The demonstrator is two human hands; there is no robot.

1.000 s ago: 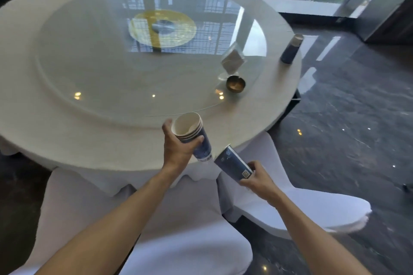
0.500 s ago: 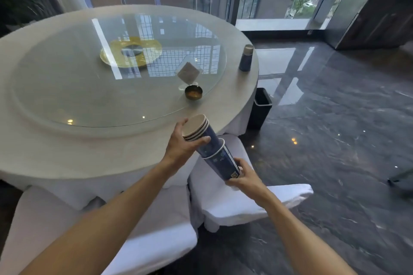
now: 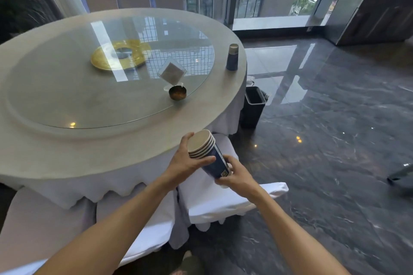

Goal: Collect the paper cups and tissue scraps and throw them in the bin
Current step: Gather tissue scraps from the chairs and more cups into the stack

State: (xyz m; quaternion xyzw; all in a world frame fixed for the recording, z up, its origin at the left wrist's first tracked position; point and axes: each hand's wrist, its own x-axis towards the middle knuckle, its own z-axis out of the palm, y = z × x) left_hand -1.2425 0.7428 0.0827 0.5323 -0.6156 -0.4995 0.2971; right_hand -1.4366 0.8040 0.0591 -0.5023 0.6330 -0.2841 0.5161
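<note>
A stack of several nested blue paper cups (image 3: 210, 155) tilts in the air just off the near edge of the round table (image 3: 116, 154). My left hand (image 3: 186, 161) grips the stack near its rims. My right hand (image 3: 235, 174) cups the base of the bottom cup. Another blue paper cup (image 3: 232, 57) stands upside down near the table's right edge. A dark bin (image 3: 253, 107) stands on the floor beside the table, under that edge. No tissue scraps are visible.
A glass turntable (image 3: 67, 96) covers the table, carrying a gold disc (image 3: 121, 54), a clear card stand (image 3: 171, 72) and a small brass bowl (image 3: 177, 93). White-covered chairs (image 3: 228, 198) sit below my arms. Dark glossy floor spreads to the right.
The single cup in my right hand has been slid up over the bottom of the stack in my left hand. The view has risen and turned right, showing the bin.
</note>
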